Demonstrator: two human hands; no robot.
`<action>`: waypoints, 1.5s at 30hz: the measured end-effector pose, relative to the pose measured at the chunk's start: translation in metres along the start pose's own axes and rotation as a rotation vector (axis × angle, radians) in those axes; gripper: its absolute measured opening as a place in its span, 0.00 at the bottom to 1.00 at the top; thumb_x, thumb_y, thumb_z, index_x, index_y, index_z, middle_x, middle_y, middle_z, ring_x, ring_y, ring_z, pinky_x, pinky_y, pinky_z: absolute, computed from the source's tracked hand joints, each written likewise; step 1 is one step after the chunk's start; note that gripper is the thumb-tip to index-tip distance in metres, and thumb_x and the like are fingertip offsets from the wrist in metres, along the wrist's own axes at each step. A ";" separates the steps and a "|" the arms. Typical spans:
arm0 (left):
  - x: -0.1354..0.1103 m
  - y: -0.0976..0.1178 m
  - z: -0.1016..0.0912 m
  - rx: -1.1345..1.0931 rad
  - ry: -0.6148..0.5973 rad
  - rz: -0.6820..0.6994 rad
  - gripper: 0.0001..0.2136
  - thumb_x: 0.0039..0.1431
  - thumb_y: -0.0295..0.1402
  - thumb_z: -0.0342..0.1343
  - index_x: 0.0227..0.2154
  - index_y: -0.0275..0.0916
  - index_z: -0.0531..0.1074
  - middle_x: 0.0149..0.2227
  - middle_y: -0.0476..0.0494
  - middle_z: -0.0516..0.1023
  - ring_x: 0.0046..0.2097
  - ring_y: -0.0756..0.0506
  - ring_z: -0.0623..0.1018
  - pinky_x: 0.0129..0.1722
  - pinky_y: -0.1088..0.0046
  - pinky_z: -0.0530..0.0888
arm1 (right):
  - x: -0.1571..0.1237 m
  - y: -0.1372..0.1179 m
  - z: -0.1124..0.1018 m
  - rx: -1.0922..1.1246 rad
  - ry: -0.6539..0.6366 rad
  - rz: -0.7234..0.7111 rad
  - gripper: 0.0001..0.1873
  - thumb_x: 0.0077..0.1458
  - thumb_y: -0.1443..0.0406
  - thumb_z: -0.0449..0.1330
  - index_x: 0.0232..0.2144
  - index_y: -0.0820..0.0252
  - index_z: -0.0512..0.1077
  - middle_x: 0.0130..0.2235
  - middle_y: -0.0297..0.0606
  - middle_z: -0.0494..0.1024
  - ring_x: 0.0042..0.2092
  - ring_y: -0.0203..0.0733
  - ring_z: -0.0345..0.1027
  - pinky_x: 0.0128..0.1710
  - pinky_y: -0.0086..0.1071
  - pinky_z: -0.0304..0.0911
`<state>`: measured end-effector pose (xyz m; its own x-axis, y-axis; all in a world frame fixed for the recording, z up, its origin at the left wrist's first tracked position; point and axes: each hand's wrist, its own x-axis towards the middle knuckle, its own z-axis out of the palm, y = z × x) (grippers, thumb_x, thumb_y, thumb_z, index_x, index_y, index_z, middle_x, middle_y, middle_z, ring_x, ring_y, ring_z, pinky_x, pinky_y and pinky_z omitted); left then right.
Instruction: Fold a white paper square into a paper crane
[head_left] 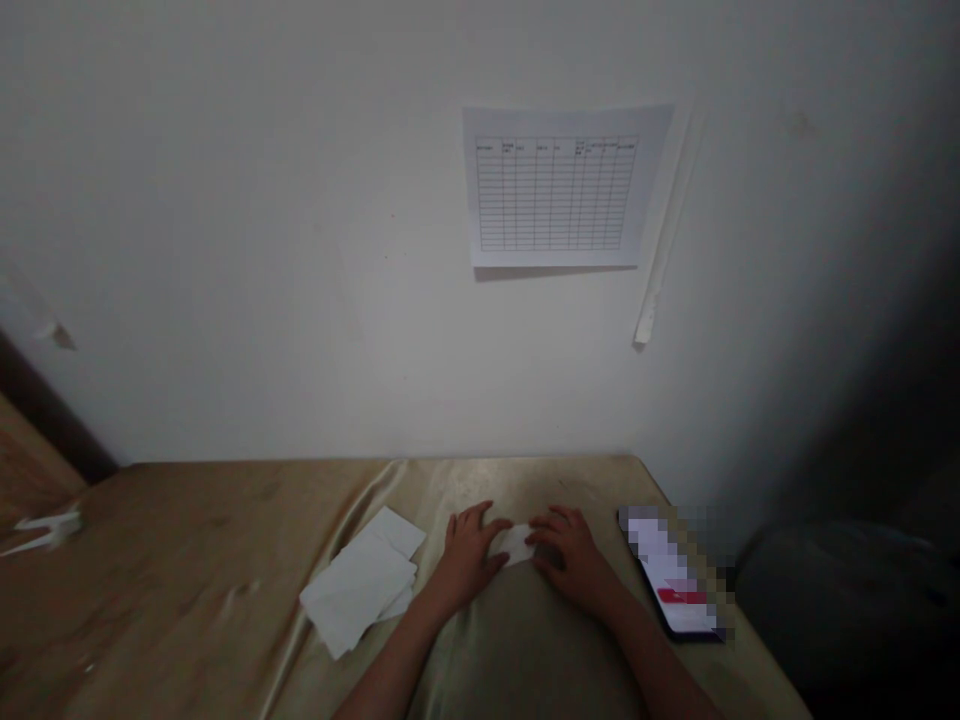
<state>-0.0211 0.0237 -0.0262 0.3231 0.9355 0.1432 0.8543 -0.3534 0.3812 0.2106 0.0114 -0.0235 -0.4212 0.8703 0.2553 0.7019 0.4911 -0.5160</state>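
A small white piece of paper (514, 545), perhaps folded, lies on the cloth-covered table between my two hands. My left hand (469, 553) has its thumb and forefinger on the paper's left edge, with the other fingers curled on the cloth. At the opposite edge, my right hand (571, 558) grips the paper between thumb and fingers. Left of my left forearm is a loose stack of white paper sheets (364, 580), fanned unevenly. How the paper is folded, if it is, cannot be made out in the dim light.
A phone (671, 580) with a lit, partly blurred screen lies near the right edge of the table (202, 560). The wall behind bears a printed table sheet (559, 195) and a strip of tape (664, 240). White scraps (49, 530) lie at far left.
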 end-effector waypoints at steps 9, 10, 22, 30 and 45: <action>0.000 0.001 -0.003 -0.021 0.010 0.011 0.16 0.49 0.39 0.68 0.43 0.57 0.79 0.63 0.44 0.64 0.64 0.32 0.62 0.62 0.38 0.52 | 0.002 -0.001 0.004 -0.015 0.073 -0.007 0.16 0.54 0.66 0.62 0.45 0.48 0.76 0.48 0.36 0.76 0.60 0.49 0.55 0.63 0.46 0.47; 0.000 0.002 -0.004 -0.021 0.002 0.007 0.18 0.48 0.39 0.69 0.44 0.58 0.79 0.64 0.44 0.64 0.64 0.31 0.61 0.62 0.38 0.51 | 0.002 -0.001 0.004 -0.020 0.078 -0.009 0.14 0.54 0.65 0.62 0.44 0.48 0.77 0.48 0.36 0.76 0.60 0.49 0.56 0.63 0.46 0.47; 0.001 0.001 -0.002 -0.026 0.009 -0.014 0.09 0.57 0.41 0.62 0.41 0.57 0.80 0.63 0.46 0.66 0.64 0.34 0.62 0.63 0.38 0.50 | 0.005 -0.001 0.009 -0.083 0.080 -0.003 0.09 0.54 0.61 0.65 0.40 0.47 0.78 0.47 0.35 0.76 0.58 0.47 0.58 0.64 0.47 0.42; 0.000 0.004 -0.005 -0.054 -0.012 -0.022 0.12 0.52 0.42 0.66 0.41 0.57 0.80 0.63 0.46 0.66 0.64 0.33 0.62 0.64 0.38 0.48 | 0.009 0.003 0.012 -0.118 0.065 -0.024 0.07 0.57 0.62 0.63 0.39 0.46 0.79 0.45 0.34 0.77 0.59 0.48 0.59 0.65 0.52 0.37; 0.002 0.006 -0.004 -0.048 -0.007 -0.029 0.12 0.52 0.41 0.67 0.40 0.54 0.80 0.62 0.45 0.68 0.64 0.36 0.64 0.63 0.39 0.47 | 0.011 0.012 0.010 -0.148 0.069 -0.052 0.09 0.57 0.65 0.62 0.38 0.44 0.79 0.44 0.31 0.80 0.58 0.47 0.61 0.65 0.53 0.34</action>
<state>-0.0171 0.0239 -0.0196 0.3013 0.9453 0.1254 0.8427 -0.3255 0.4289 0.2086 0.0267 -0.0349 -0.4224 0.8416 0.3367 0.7590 0.5314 -0.3762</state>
